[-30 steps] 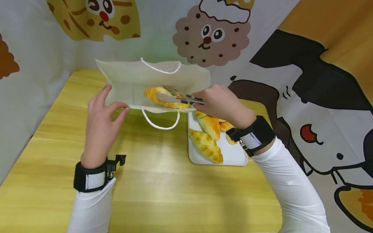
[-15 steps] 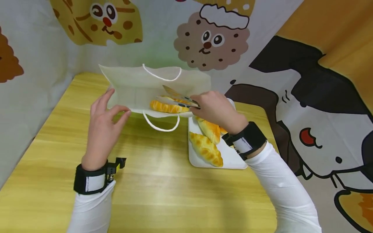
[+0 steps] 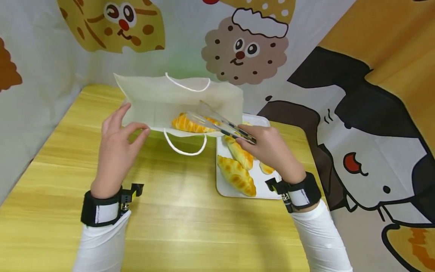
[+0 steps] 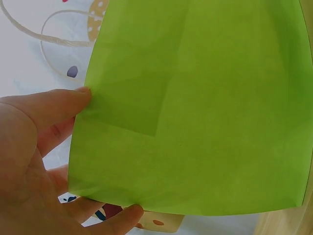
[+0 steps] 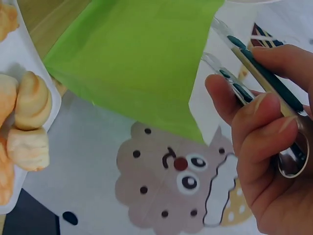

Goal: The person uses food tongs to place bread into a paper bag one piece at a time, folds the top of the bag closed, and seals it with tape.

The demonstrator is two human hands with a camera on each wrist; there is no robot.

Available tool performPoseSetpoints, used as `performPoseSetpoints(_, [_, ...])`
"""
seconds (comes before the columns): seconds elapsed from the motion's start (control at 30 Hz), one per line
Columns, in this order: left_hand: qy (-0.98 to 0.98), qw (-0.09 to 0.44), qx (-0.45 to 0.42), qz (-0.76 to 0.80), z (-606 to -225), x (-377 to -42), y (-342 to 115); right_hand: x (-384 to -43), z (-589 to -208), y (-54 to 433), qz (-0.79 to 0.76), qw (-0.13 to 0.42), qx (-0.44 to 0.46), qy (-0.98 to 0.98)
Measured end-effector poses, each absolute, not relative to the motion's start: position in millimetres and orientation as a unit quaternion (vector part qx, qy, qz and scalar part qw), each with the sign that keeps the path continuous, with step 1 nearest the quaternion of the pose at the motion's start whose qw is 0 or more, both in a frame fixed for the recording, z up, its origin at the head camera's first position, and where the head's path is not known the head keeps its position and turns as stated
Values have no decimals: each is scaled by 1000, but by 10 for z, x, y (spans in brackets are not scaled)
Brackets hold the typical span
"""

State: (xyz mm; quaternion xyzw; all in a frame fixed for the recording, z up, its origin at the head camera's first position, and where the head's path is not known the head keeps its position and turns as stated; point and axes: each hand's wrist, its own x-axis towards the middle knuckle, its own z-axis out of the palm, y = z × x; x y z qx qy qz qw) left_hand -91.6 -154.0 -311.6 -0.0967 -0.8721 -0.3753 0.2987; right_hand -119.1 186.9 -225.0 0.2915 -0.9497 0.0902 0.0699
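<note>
One croissant point(image 3: 183, 122) lies in the white-lined green paper bag point(image 3: 146, 90) — vs. 0.5 s prior, R hand point(image 3: 272, 145), gripping serving tongs point(image 3: 228, 132), has pulled back w/ tong tips spread; release apparently done. L hand point(image 3: 115, 145) pinches bag rim.

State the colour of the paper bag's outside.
Green; the paper bag shows it best in the left wrist view.

tongs point(image 3: 227, 131) drawn partway out of the paper bag point(image 3: 146, 94), slanting more steeply; more length showing
</note>
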Motion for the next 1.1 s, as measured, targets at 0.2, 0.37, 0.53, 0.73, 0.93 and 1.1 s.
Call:
performPoseSetpoints(0.2, [-869, 307, -100, -374, -3090, -933, -1527, -920, -2301, 2078, 134, 113, 261, -949])
performPoseSetpoints(0.37, [-869, 306, -100, -376, -3078, -946, -1506, -693, -2413, 2215, 175, 147, 228, -947])
performPoseSetpoints(0.53, [-868, 305, -97, -379, -3084, -953, -1488, -511, -2582, 2305, 212, 184, 190, -941])
performPoseSetpoints(0.73, [-870, 299, -95, -380, -3110, -963, -1461, -367, -2727, 2370, 257, 210, 157, -930])
performPoseSetpoints(0.93, [-872, 291, -85, -383, -3141, -948, -1462, -245, -2837, 2422, 325, 222, 111, -913])
performPoseSetpoints(1.1, [-871, 285, -79, -392, -3154, -945, -1471, -138, -2984, 2454, 436, 236, 45, -867])
